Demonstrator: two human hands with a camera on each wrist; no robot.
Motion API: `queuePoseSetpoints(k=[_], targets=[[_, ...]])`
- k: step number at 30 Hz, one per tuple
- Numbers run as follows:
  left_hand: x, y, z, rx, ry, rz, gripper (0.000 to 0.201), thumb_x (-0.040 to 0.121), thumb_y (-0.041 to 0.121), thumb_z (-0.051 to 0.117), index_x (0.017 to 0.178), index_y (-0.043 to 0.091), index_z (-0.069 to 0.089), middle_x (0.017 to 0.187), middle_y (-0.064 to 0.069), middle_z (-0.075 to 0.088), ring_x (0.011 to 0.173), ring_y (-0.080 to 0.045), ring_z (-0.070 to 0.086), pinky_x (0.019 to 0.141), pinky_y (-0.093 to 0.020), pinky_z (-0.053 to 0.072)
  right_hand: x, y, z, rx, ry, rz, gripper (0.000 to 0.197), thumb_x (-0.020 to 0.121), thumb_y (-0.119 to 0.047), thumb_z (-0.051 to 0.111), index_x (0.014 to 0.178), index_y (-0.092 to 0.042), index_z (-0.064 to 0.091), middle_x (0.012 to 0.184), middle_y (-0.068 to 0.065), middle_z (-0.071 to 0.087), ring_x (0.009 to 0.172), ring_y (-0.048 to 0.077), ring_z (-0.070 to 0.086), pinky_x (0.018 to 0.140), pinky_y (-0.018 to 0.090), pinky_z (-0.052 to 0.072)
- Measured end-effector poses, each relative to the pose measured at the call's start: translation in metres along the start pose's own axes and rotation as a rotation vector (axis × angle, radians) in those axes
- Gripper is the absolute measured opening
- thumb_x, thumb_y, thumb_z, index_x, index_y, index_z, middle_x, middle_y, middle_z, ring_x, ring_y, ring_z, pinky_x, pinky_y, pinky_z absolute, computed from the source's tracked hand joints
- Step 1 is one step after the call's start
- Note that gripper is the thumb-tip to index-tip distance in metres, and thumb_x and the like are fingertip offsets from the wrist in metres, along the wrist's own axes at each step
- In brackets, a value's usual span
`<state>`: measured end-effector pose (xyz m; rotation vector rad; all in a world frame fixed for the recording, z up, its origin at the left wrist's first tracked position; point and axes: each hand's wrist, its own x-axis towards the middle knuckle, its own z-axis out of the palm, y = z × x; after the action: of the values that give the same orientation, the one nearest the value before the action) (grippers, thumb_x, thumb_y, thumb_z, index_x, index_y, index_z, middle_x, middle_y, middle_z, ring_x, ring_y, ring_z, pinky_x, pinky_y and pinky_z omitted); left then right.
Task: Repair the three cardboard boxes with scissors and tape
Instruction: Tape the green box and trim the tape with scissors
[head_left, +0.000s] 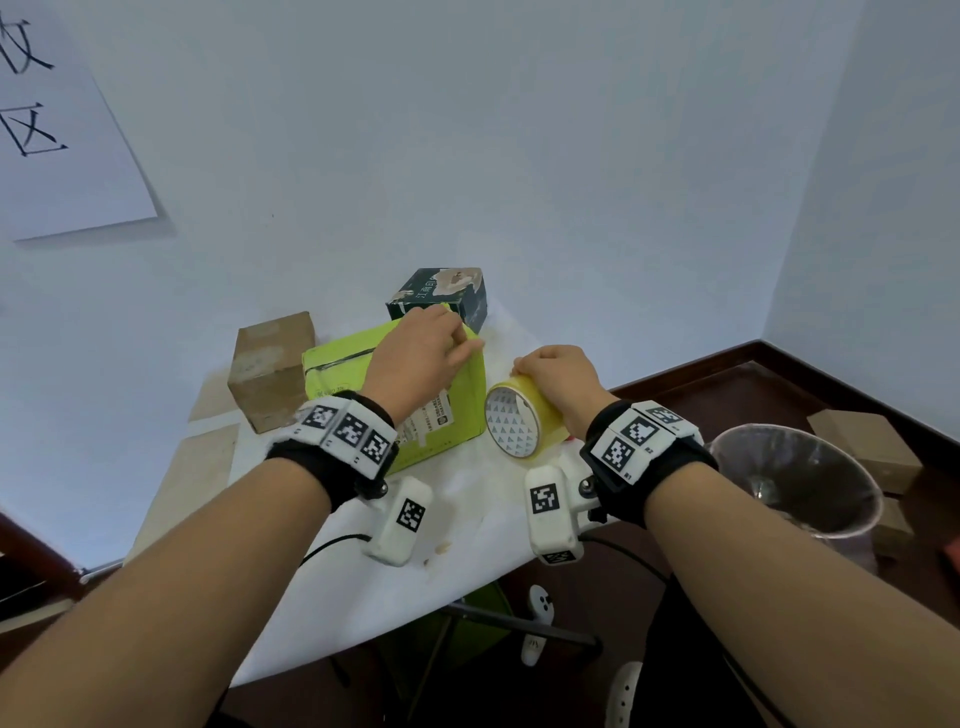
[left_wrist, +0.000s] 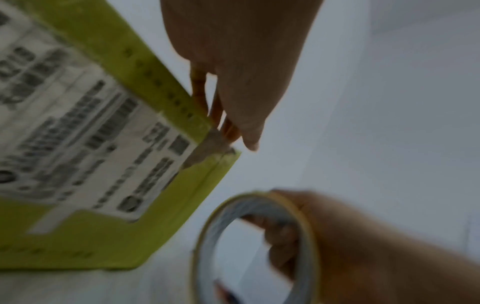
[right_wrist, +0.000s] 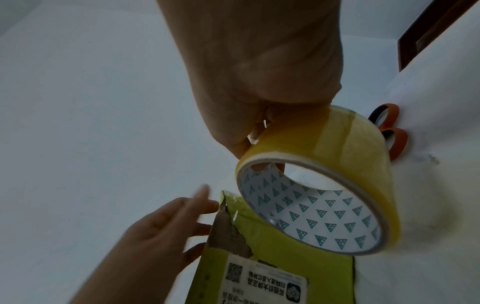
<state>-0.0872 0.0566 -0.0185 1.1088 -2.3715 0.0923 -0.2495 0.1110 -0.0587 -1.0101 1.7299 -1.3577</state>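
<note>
Left hand: fingers straight, resting on the far top corner of the lime-green cardboard box, beside a torn patch of bare cardboard. Right hand: fingers curled round the yellowish tape roll, held on edge just beside the green box, fingertips reaching into its core. Brown cardboard box: upright, left of the green box. Dark printed box: behind it. Orange-handled scissors: flat on the white table, beyond the roll. Waste bin: right of the table.
</note>
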Motion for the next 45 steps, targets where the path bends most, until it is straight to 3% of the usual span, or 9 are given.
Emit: queuePoseSetpoints(k=[5, 9, 12, 16, 21, 25, 31, 38, 45], targets=[[0.003, 0.005, -0.04, -0.333, 0.056, -0.282, 0.021, 0.094, 0.037, 0.056, 0.089, 0.018, 0.065, 0.089, 0.009, 0.06, 0.08, -0.007, 0.055, 0.07, -0.021, 0.04, -0.008, -0.009, -0.003, -0.027, -0.042, -0.045, 0.013, 0.085, -0.023, 0.066, 0.074, -0.015, 0.066, 0.083, 0.003, 0.063, 0.082, 0.019, 0.055, 0.06, 0.023, 0.042], [0.0, 0.008, -0.046, -0.552, -0.157, -0.403, 0.039, 0.09, 0.055, 0.054, 0.094, 0.019, 0.071, 0.098, 0.002, 0.07, 0.095, -0.017, 0.062, 0.091, -0.039, 0.051, -0.018, -0.017, -0.001, -0.028, -0.077, -0.109, 0.02, 0.085, -0.022, 0.067, 0.065, -0.022, 0.064, 0.078, -0.004, 0.063, 0.08, 0.015, 0.056, 0.064, 0.023, 0.043], [-0.005, 0.016, -0.046, -0.607, -0.245, -0.408, 0.046, 0.089, 0.053, 0.059, 0.092, 0.009, 0.072, 0.09, -0.004, 0.072, 0.069, 0.0, 0.059, 0.075, -0.026, 0.048, -0.025, -0.022, 0.004, -0.035, -0.077, -0.162, 0.018, 0.084, -0.022, 0.067, 0.066, -0.022, 0.065, 0.077, -0.007, 0.063, 0.077, 0.01, 0.055, 0.064, 0.021, 0.042], [-0.011, 0.017, -0.049, -0.701, -0.256, -0.359, 0.021, 0.09, 0.025, 0.066, 0.087, 0.004, 0.07, 0.077, -0.009, 0.065, 0.052, 0.01, 0.053, 0.063, -0.016, 0.038, -0.029, -0.027, 0.008, -0.05, -0.063, -0.201, 0.011, 0.086, -0.024, 0.066, 0.076, -0.019, 0.068, 0.083, -0.007, 0.063, 0.081, 0.01, 0.055, 0.063, 0.02, 0.04], [-0.011, 0.006, -0.045, -0.642, -0.107, -0.4, 0.013, 0.086, 0.025, 0.071, 0.08, 0.014, 0.068, 0.072, 0.008, 0.06, 0.07, -0.005, 0.053, 0.066, -0.02, 0.039, -0.032, -0.034, 0.01, -0.042, -0.155, -0.081, 0.023, 0.088, -0.034, 0.064, 0.097, -0.014, 0.07, 0.098, 0.004, 0.068, 0.096, 0.023, 0.063, 0.082, 0.034, 0.052], [-0.009, 0.001, -0.04, -0.584, -0.059, -0.409, 0.014, 0.086, 0.028, 0.07, 0.078, 0.017, 0.067, 0.07, 0.009, 0.058, 0.068, -0.005, 0.05, 0.063, -0.021, 0.038, -0.036, -0.038, 0.004, 0.127, -0.327, 0.085, 0.042, 0.09, -0.034, 0.062, 0.122, -0.007, 0.055, 0.111, 0.01, 0.065, 0.095, 0.024, 0.065, 0.078, 0.034, 0.054], [-0.004, -0.003, -0.036, -0.489, -0.04, -0.361, 0.019, 0.087, 0.026, 0.069, 0.086, 0.007, 0.069, 0.075, 0.005, 0.059, 0.07, -0.007, 0.05, 0.062, -0.019, 0.038, -0.045, -0.04, 0.005, 0.053, -0.421, 0.101, 0.029, 0.097, -0.028, 0.052, 0.119, -0.009, 0.055, 0.095, 0.003, 0.065, 0.08, 0.015, 0.063, 0.064, 0.027, 0.051], [0.002, -0.002, -0.039, -0.375, -0.007, -0.258, 0.022, 0.091, 0.028, 0.064, 0.089, 0.006, 0.066, 0.081, 0.002, 0.061, 0.074, -0.009, 0.051, 0.065, -0.02, 0.038, -0.043, -0.046, 0.008, -0.092, -0.411, 0.212, 0.03, 0.097, -0.031, 0.053, 0.112, -0.006, 0.05, 0.112, 0.013, 0.062, 0.104, 0.03, 0.061, 0.093, 0.046, 0.05], [0.01, -0.014, -0.034, -0.344, -0.053, -0.286, 0.018, 0.092, 0.026, 0.063, 0.089, 0.008, 0.065, 0.087, 0.001, 0.061, 0.083, -0.013, 0.052, 0.064, -0.019, 0.037, -0.038, -0.044, 0.017, -0.005, -0.418, 0.269, 0.042, 0.096, -0.032, 0.054, 0.126, -0.002, 0.049, 0.121, 0.016, 0.061, 0.1, 0.028, 0.061, 0.093, 0.044, 0.051]])
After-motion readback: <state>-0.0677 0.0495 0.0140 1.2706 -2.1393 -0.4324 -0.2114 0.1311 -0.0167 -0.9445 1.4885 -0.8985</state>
